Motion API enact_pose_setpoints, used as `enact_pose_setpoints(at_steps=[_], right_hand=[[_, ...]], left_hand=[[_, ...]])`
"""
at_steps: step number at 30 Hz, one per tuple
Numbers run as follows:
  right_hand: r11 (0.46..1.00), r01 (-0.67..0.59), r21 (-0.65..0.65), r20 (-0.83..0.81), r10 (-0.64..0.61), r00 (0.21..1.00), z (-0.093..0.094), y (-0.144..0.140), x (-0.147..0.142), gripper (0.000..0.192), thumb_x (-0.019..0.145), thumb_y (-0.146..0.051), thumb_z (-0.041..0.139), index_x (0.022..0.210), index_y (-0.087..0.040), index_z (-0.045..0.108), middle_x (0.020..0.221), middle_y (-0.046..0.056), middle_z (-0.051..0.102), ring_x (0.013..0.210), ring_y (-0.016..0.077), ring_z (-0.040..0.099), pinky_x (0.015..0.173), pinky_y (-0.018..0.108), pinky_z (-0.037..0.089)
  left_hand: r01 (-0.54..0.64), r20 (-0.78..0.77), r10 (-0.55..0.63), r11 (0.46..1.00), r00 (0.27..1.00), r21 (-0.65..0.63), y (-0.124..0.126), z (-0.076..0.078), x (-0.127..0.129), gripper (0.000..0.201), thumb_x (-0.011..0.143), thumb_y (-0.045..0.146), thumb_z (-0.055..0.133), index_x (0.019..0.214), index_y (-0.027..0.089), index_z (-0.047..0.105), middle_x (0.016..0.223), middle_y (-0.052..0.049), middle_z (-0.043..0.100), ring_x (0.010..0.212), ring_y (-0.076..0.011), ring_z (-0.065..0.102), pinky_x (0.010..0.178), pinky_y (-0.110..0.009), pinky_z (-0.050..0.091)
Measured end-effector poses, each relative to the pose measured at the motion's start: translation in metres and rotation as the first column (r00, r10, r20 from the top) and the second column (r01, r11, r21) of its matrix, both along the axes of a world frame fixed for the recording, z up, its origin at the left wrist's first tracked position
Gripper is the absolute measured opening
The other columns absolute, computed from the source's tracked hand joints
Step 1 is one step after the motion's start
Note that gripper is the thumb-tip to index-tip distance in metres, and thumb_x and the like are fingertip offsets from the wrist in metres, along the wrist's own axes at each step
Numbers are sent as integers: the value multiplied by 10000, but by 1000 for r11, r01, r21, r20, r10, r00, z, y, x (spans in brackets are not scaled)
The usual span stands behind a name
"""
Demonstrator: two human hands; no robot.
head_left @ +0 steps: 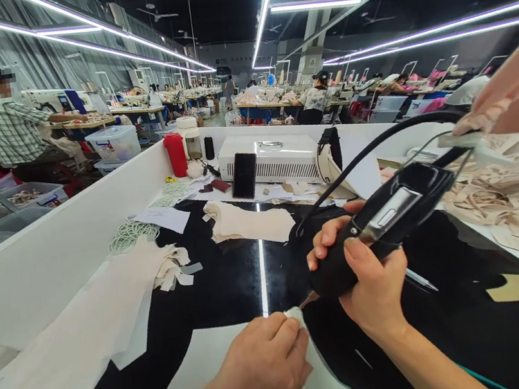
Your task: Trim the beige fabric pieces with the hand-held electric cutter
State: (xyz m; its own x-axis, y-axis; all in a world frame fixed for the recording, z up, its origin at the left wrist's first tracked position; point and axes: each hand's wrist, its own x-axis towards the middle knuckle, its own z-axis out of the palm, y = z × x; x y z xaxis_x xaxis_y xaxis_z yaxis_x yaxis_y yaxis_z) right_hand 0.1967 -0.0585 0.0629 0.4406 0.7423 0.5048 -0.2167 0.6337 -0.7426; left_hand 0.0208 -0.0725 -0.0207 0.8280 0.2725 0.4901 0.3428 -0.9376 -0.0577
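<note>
Right hand (369, 275): mine, closed around the black body of a corded cutting tool (381, 222), thumb on top, fingers wrapped underneath. The tool points down and left; its thin tip (307, 301) meets the edge of the white sheet just right of my left hand.

Left hand (265, 366): mine, palm down, fingers curled and pressing flat on a white sheet (197, 366) lying on the black table (224, 284). The pinched corner of the sheet sits at my fingertips, touching the tip of the tool.

Cord (378, 141): black, arching from the rear of the tool up and to the right.

Pale cloth piece (249, 222): beyond both hands, well apart from them, near mid-table.

Cloth scraps (170, 269): small heap, to the left of the sheet.

Phone (244, 175): dark, leaning against a white box (278, 156) at the far end of the table.

Red bottle (176, 154): upright, left of the box.

Beige cloth pile (518, 195): right edge, beside the tool.

Person in a checked shirt (3, 125): standing at another bench, far left.
</note>
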Motion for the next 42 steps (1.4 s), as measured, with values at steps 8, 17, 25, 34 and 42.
enact_pose_setpoints(at_steps=[8, 17, 25, 34, 42], right_hand=[[1000, 11, -1, 24, -11, 1000, -7, -3, 2, 362, 862, -305, 860, 1140, -285, 629, 811, -46, 672, 624, 145, 625, 517, 283, 580], [1000, 25, 1, 64, -25, 998, -9, -2, 1, 379, 881, -312, 843, 1186, -293, 619, 824, -48, 665, 632, 148, 627, 539, 297, 582], [999, 33, -5, 68, -33, 997, -8, -3, 0, 381, 879, -327, 843, 1181, -296, 612, 818, -53, 659, 633, 151, 631, 551, 304, 582], [1000, 29, -5, 67, -29, 997, -7, -3, 1, 370, 885, -318, 845, 1176, -295, 617, 809, -50, 662, 635, 153, 631, 548, 299, 582], [999, 39, -10, 60, -38, 997, -8, -3, 1, 368, 879, -320, 850, 1161, -291, 616, 812, -49, 658, 625, 148, 618, 548, 301, 578]], left_hand=[[7, 24, -7, 1000, 1000, 13, -1, -1, 0, 206, 1082, 263, 626, 1163, 84, 690, 1074, -74, 737, 981, -226, 700, 784, -329, 601], [7, 42, -11, 996, 999, 86, 0, 12, -5, 258, 1129, 265, 556, 1229, 86, 714, 1289, -65, 748, 1258, -195, 648, 1041, -288, 542], [-3, 59, -1, 998, 998, 69, 0, 1, -4, 265, 1132, 272, 541, 1228, 95, 712, 1246, -79, 768, 1172, -200, 694, 962, -297, 573], [10, -29, -9, 999, 1000, 34, 0, 6, -6, 269, 1138, 282, 524, 1238, 97, 692, 1301, -92, 749, 1219, -208, 674, 987, -306, 567], [0, -80, 2, 1000, 997, 29, 0, 6, -5, 287, 1148, 282, 492, 1231, 106, 703, 1294, -101, 751, 1197, -209, 676, 923, -309, 573]])
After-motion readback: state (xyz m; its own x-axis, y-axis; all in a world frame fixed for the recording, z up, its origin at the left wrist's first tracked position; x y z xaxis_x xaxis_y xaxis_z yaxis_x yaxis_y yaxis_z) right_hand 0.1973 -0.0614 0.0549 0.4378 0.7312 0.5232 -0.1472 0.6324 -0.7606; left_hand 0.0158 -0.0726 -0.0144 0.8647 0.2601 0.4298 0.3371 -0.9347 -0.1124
